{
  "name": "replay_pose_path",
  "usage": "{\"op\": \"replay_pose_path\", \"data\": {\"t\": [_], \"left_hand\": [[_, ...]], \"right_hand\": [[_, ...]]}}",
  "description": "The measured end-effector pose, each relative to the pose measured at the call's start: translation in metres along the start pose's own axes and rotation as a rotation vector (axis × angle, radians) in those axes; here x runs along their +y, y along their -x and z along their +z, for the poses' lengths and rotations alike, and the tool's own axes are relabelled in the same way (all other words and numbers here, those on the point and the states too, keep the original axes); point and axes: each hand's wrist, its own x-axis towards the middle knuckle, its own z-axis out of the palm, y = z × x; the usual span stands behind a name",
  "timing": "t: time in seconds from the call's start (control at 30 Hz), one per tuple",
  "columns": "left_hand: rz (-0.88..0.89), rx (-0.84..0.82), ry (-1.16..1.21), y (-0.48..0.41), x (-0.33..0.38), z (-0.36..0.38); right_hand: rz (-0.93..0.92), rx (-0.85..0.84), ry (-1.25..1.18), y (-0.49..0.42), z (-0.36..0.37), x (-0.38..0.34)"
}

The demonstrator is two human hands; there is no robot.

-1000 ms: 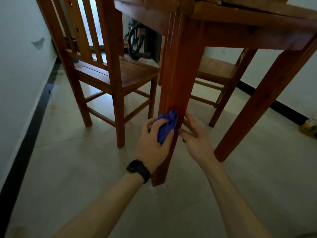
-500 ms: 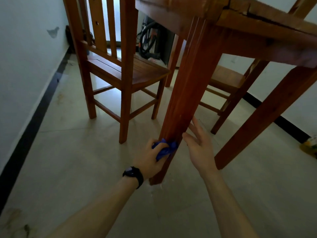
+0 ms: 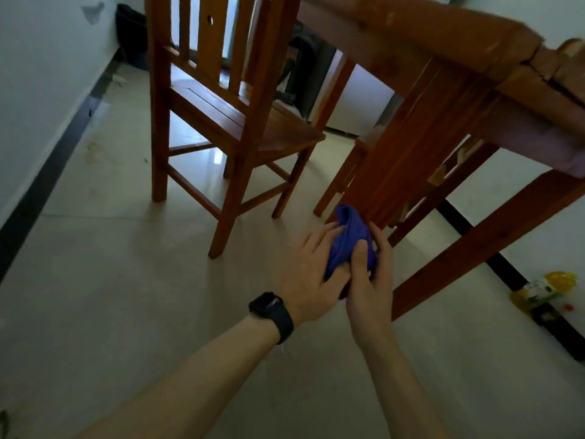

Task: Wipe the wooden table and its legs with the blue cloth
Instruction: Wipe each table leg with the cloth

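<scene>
We're on the legs part of the job, low on the near leg [image 3: 408, 147] of the desk [image 3: 411, 30]; the blue cloth [image 3: 348, 239] is bunched vs. the bottom stretch of that leg, just above the floor [image 3: 126, 296], w/ both grips on it. The left grip [image 3: 308, 270], the one w/ the black watch [image 3: 272, 313] on its wrist, lies along the cloth's left side, fingers over the top & thumb tucked below, so it pinches the wad. The right grip [image 3: 368, 280] closes on the other side, thumb pressed on the front of the cloth, fingers curled round the back where cloth meets wood. The leg's foot is hidden behind the grips, so we can't tell if the cloth reaches the very bottom.

Our read: this looks like a regather or hand-over of the cloth, not a plain stroke; the wad is thick & little of it lies flat on the wood. The next move prob. needs one grip to take the cloth, spread it a bit, wrap it round the leg's faces & run it along the grooves; the free grip can steady the leg. After that comes the other leg [image 3: 484, 236], well apart to the right; the desk top looks out of reach from down here, so we'd need to stand for it. The chair [image 3: 221, 122] stands near on the left, so there's not much elbow room that side.
</scene>
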Motion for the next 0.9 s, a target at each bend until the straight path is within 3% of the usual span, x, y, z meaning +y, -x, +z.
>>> {"op": "replay_pose_path", "data": {"t": [0.07, 0.17, 0.23, 0.3, 0.43, 0.5, 0.53, 0.6, 0.73, 0.83, 0.9], "left_hand": [[-0.003, 0.021, 0.015, -0.006, -0.009, -0.002], [-0.159, 0.004, 0.407, -0.014, -0.012, -0.001], [-0.256, -0.037, 0.587, -0.019, -0.013, 0.000], [-0.294, -0.064, 0.657, -0.021, -0.020, 0.000], [-0.414, -0.185, 0.760, -0.022, -0.038, -0.001], [-0.472, -0.221, 0.783, -0.022, -0.043, -0.005], [-0.485, -0.230, 0.787, -0.022, -0.045, -0.007], [-0.482, -0.247, 0.792, -0.022, -0.045, -0.013], [-0.473, -0.330, 0.706, -0.026, -0.054, -0.027], [-0.511, -0.399, 0.683, -0.030, -0.066, -0.032], [-0.508, -0.442, 0.702, -0.031, -0.069, -0.036]], "right_hand": [[-0.133, 0.135, 0.182, -0.001, -0.003, -0.005], [-0.348, 0.489, 0.302, -0.009, -0.012, -0.011], [-0.409, 0.626, 0.391, -0.022, -0.016, -0.011], [-0.413, 0.568, 0.514, -0.028, -0.007, -0.002], [-0.449, 0.245, 0.872, 0.006, 0.006, 0.065], [-0.353, 0.045, 0.980, 0.028, 0.001, 0.096], [-0.285, 0.030, 0.943, 0.034, 0.001, 0.099], [-0.256, 0.181, 0.775, 0.032, 0.005, 0.086], [-0.410, 0.554, 0.568, -0.015, 0.021, 0.025], [-0.371, 0.549, 0.674, -0.024, 0.028, 0.036], [-0.284, 0.405, 0.793, -0.003, 0.027, 0.071]]}}
